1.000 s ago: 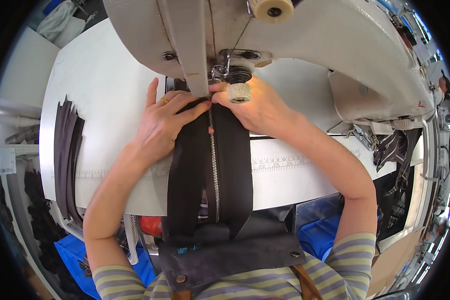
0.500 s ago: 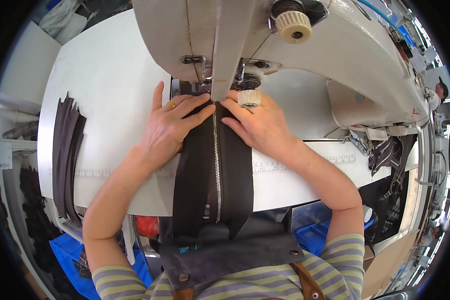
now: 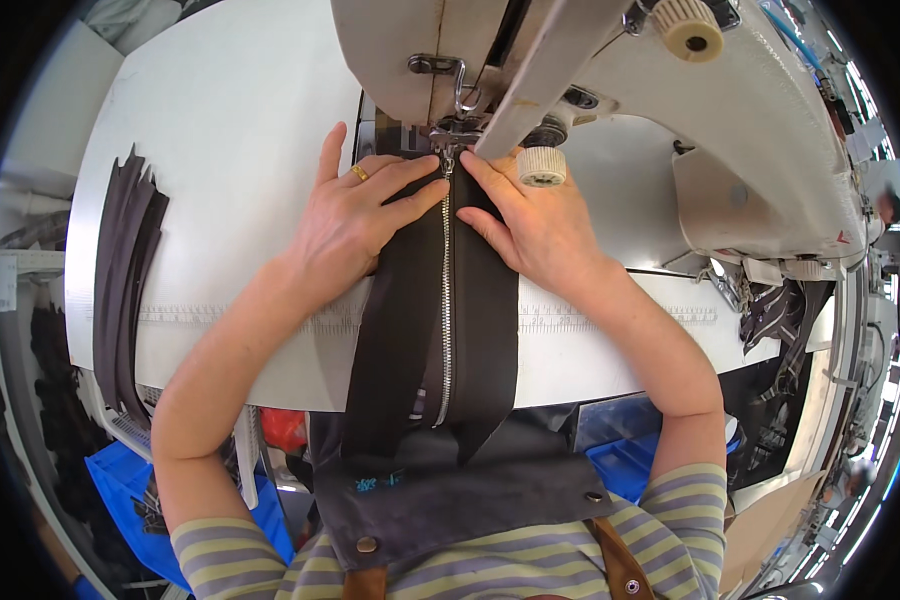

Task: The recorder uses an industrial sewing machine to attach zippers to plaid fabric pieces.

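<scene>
A black fabric piece (image 3: pixel 392 310) with a metal-toothed zipper (image 3: pixel 446 290) down its middle lies lengthwise under the sewing machine (image 3: pixel 610 110). Its far end reaches the presser foot (image 3: pixel 455 133), where the zipper's slider shows just in front. My left hand (image 3: pixel 355 215), a ring on one finger, lies flat on the cloth left of the teeth, fingers spread. On the other side, my right hand (image 3: pixel 545 215) rests with its index finger and thumb stretched apart on the cloth; a pale knob hides part of its fingers. Over the table's front edge hangs the near end of the fabric.
A bundle of dark strips (image 3: pixel 128 285) lies on the white table (image 3: pixel 210 210) at the left. Dark zipper pieces (image 3: pixel 785 315) are heaped at the right edge. A printed ruler (image 3: pixel 620 318) crosses the front. Blue bins (image 3: pixel 135 515) stand below.
The view has shifted, so the machine appears farther up and right. The zipper's slider now shows by the presser foot. Both hands remain flat beside the teeth, in much the same pose.
</scene>
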Action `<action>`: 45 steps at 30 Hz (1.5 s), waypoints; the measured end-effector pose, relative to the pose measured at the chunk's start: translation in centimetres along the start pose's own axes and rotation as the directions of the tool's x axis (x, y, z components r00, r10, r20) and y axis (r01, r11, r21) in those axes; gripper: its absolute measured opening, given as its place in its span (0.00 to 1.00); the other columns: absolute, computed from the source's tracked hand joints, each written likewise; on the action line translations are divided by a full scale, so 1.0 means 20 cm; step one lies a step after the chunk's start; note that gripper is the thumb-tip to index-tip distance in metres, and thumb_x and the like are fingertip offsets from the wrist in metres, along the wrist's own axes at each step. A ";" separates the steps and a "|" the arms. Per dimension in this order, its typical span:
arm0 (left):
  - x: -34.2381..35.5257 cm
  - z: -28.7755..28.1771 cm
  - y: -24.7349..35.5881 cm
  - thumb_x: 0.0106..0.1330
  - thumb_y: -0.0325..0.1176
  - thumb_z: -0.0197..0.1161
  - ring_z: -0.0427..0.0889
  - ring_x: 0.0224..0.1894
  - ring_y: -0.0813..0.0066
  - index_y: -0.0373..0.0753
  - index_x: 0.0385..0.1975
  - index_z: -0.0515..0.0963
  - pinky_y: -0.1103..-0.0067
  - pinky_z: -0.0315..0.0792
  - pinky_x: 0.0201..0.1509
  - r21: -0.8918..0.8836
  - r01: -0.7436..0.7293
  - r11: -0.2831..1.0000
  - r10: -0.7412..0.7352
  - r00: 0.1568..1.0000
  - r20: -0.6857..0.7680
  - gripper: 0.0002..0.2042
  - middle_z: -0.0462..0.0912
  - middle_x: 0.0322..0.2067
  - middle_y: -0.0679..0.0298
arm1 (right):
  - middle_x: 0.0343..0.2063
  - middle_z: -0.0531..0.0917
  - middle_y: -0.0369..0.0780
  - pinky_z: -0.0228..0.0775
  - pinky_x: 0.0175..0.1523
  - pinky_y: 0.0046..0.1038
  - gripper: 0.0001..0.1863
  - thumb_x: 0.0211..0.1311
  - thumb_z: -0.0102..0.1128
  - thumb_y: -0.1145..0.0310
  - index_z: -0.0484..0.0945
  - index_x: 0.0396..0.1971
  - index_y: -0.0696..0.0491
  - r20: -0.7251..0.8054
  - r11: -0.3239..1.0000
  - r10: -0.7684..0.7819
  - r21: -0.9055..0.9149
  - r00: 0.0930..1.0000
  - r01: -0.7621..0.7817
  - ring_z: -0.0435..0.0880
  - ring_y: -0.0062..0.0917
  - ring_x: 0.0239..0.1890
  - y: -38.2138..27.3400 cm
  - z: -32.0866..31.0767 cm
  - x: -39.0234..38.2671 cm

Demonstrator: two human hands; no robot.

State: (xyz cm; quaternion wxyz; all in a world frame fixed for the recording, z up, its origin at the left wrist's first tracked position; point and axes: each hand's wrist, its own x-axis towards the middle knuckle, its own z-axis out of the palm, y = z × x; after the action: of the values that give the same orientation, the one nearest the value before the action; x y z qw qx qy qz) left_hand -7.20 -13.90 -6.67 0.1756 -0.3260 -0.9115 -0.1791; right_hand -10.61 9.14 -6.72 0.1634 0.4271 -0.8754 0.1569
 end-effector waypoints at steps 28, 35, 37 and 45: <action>-0.01 -0.01 0.01 0.54 0.21 0.58 0.72 0.59 0.63 0.51 0.55 0.77 0.43 0.44 0.68 -0.004 0.122 0.993 -0.121 0.991 0.061 0.26 0.75 0.58 0.66 | 0.46 0.81 0.40 0.66 0.58 0.35 0.23 0.59 0.62 0.58 0.75 0.52 0.54 -0.636 0.548 0.678 0.103 0.369 -0.830 0.79 0.33 0.48 1.19 -1.63 -0.81; 0.00 -0.01 0.01 0.57 0.23 0.58 0.72 0.59 0.64 0.53 0.55 0.76 0.45 0.42 0.69 -0.007 0.149 0.989 -0.148 0.986 0.074 0.24 0.76 0.57 0.66 | 0.53 0.78 0.43 0.71 0.58 0.31 0.25 0.65 0.60 0.60 0.71 0.57 0.57 -0.128 0.115 0.992 0.848 0.011 -0.518 0.79 0.30 0.52 1.96 -2.01 -1.36; 0.00 -0.01 0.02 0.57 0.23 0.58 0.72 0.59 0.64 0.53 0.55 0.76 0.45 0.41 0.69 -0.002 0.153 0.988 -0.153 0.985 0.079 0.24 0.76 0.57 0.66 | 0.53 0.78 0.43 0.71 0.59 0.32 0.25 0.64 0.60 0.59 0.71 0.57 0.57 -0.174 0.180 0.983 0.860 0.059 -0.477 0.78 0.30 0.54 1.89 -1.96 -1.44; 0.01 -0.02 0.03 0.53 0.15 0.51 0.73 0.57 0.63 0.51 0.55 0.77 0.48 0.41 0.69 0.074 0.138 0.988 -0.146 0.983 0.110 0.29 0.77 0.56 0.65 | 0.51 0.79 0.42 0.71 0.58 0.36 0.23 0.64 0.61 0.59 0.73 0.52 0.59 -0.465 0.467 0.875 0.884 -0.133 -0.023 0.78 0.31 0.52 1.71 -1.60 -1.39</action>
State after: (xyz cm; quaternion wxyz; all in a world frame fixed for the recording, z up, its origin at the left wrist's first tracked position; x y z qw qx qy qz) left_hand -6.91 -13.62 -6.05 0.1204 -0.2638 -0.9465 -0.1417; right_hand -16.87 61.86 5.73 0.4497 -0.1495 -0.5091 0.7185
